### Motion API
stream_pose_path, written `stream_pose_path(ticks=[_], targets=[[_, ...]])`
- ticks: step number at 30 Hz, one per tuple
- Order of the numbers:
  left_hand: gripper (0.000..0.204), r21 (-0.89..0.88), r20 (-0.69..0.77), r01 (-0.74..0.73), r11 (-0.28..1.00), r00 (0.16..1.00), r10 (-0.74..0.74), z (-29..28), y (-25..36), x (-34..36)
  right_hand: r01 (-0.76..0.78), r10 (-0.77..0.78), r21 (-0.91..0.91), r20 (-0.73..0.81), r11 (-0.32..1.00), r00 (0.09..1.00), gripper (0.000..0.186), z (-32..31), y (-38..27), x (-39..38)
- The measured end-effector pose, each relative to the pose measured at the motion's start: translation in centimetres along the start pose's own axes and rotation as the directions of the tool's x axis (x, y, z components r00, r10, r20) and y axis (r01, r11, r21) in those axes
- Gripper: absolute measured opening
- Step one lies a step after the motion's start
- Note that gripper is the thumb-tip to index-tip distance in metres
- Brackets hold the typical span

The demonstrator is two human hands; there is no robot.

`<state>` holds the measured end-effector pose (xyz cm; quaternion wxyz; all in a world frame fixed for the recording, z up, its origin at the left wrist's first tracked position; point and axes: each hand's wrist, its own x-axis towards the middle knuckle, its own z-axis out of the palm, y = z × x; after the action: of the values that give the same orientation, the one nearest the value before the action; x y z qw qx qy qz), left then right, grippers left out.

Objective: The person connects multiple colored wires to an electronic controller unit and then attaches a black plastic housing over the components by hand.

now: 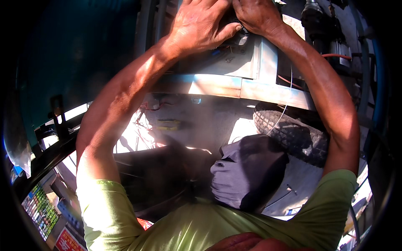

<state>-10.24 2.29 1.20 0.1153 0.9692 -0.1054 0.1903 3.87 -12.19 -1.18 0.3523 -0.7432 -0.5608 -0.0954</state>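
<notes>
My left hand [201, 23] and my right hand [260, 17] come together at the top edge of the view, over a metal frame [213, 85]. Between them is a small dark part [240, 40], mostly covered, whose kind I cannot make out. My left thumb lies against it, pointing toward my right hand. The right hand's fingers curl in from the other side. Both sets of fingertips are hidden or cut off by the picture's edge. Below the hands, a shaded metal panel [201, 65] carries small bits, one of them blue.
A knobby tyre [293, 134] lies beyond my dark-trousered knee [251, 171]. A thin pale wire [289, 96] hangs past the frame. Loose red wires [144, 108] and a yellow object [168, 124] lie on the ground. Dark machinery [320, 25] stands at far right, a large dark-teal panel [79, 62] at left.
</notes>
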Motion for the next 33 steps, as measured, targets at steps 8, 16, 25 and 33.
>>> stream_pose_path(ticks=[8, 16, 25, 33], targets=[[0.109, 0.080, 0.300, 0.028, 0.996, 0.953, -0.051, -1.4, 0.6, -0.3, -0.053, 0.052, 0.030, 0.028, 0.998, 0.998, 0.035, -0.4, -0.1, 0.1], [0.101, -0.050, 0.326, 0.064, 0.997, 0.944, -0.045, -2.6, 0.4, 0.3, -0.151, 0.153, -0.028, 0.065, 0.988, 0.986, 0.038, 0.7, 1.3, 0.0], [0.101, 0.057, 0.225, 0.002, 0.998, 0.974, -0.014, -0.7, 0.3, -0.8, -0.003, 0.004, -0.040, 0.042, 0.999, 0.999, 0.032, 0.4, 1.5, 0.2], [0.099, 0.113, 0.136, -0.078, 0.991, 0.989, 0.062, -0.2, 0.8, -1.4, 0.011, -0.012, -0.061, -0.010, 0.998, 1.000, 0.033, -0.3, -0.2, -0.5]])
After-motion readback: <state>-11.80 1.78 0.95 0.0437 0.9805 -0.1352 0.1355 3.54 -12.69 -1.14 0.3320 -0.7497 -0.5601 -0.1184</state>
